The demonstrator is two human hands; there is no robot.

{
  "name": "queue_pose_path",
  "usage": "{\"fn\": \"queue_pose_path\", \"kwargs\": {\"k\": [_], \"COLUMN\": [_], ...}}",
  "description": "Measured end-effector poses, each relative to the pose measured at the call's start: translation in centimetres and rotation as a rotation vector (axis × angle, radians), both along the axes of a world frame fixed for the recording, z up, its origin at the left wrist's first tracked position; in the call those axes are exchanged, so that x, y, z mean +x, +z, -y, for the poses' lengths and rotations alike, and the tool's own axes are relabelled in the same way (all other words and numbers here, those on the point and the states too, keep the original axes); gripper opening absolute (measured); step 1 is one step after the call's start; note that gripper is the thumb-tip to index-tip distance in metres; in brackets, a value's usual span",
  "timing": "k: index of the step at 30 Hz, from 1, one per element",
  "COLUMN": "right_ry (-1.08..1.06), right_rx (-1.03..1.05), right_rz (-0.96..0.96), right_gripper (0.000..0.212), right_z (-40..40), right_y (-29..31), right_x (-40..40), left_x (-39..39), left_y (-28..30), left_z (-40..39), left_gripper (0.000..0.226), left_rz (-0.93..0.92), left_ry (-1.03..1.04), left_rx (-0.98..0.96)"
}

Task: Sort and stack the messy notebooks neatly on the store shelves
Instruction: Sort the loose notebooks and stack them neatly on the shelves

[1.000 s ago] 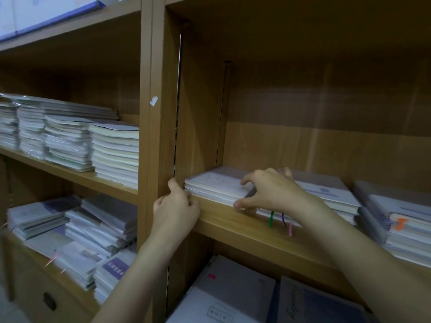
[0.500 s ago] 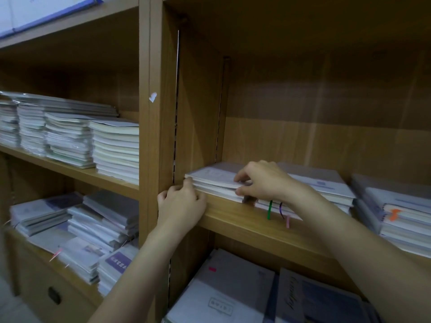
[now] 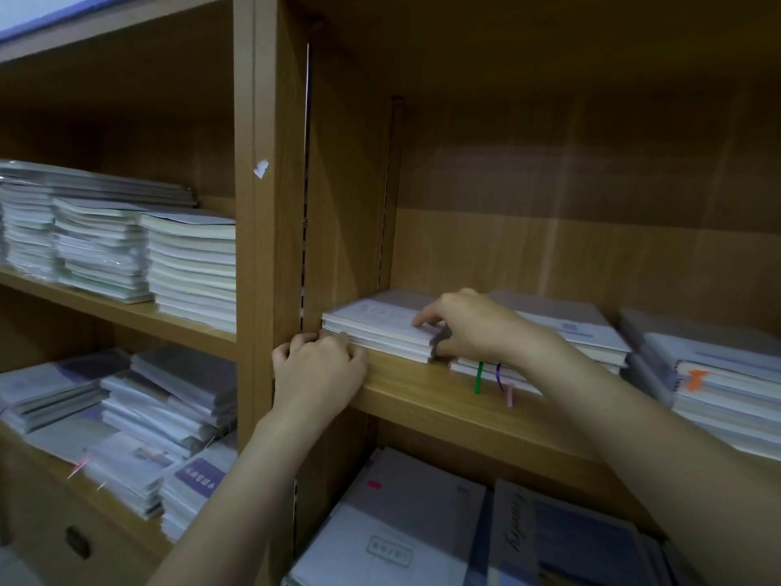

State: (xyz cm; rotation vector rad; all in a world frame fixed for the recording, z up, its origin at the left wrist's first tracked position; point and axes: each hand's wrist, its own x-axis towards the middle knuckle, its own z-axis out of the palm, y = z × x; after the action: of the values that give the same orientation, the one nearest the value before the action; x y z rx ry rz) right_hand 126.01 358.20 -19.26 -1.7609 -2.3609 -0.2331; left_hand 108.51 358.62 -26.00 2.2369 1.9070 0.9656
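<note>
A small stack of white-covered notebooks [image 3: 372,327] lies at the left end of the wooden shelf board [image 3: 422,387], against the upright panel. My right hand [image 3: 477,327] grips the stack's right end, fingers on the top cover and thumb down at its side. My left hand [image 3: 317,370] sits at the shelf's front edge with curled fingers that touch the stack's front left corner. Just right of it lies a second stack [image 3: 591,332] with green, purple and pink ribbons hanging over the shelf edge.
A third stack with an orange tab [image 3: 718,374] lies further right. The left bay holds tall neat piles [image 3: 190,264] above and slanted, messy piles [image 3: 169,395] below. Large notebooks [image 3: 401,522] lie on the shelf under my hands. A drawer sits bottom left.
My left hand has moved right from the upright post to the stack's front corner. My right hand has shifted its hold on the stack's right end, and the stack now sits squarer.
</note>
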Motion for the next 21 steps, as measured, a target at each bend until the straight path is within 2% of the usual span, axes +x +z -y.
{"fn": "queue_pose_path", "kwargs": {"k": [3, 9, 15, 19, 21], "right_ry": [-0.016, -0.067, -0.004, -0.055, -0.069], "right_rx": [0.079, 0.179, -0.034, 0.129, 0.138], "right_rz": [0.011, -0.027, -0.010, 0.048, 0.041], "right_gripper": [0.044, 0.037, 0.057, 0.052, 0.049], "right_z": [-0.1, -0.2, -0.1, -0.5, -0.8], "right_y": [-0.3, -0.6, 0.0, -0.9, -1.1], "right_x": [0.1, 0.1, 0.5, 0.2, 0.0], "left_x": [-0.2, -0.2, -0.2, -0.3, -0.3], "left_y": [-0.1, 0.0, 0.0, 0.1, 0.0], "left_z": [0.1, -0.3, -0.3, -0.5, -0.6], "left_gripper": [0.040, 0.037, 0.036, 0.037, 0.036], "left_rz": [0.045, -0.002, -0.041, -0.067, -0.066], "left_ry": [-0.049, -0.112, -0.142, -0.135, -0.138], "left_rx": [0.006, -0.016, -0.025, -0.018, -0.021]}}
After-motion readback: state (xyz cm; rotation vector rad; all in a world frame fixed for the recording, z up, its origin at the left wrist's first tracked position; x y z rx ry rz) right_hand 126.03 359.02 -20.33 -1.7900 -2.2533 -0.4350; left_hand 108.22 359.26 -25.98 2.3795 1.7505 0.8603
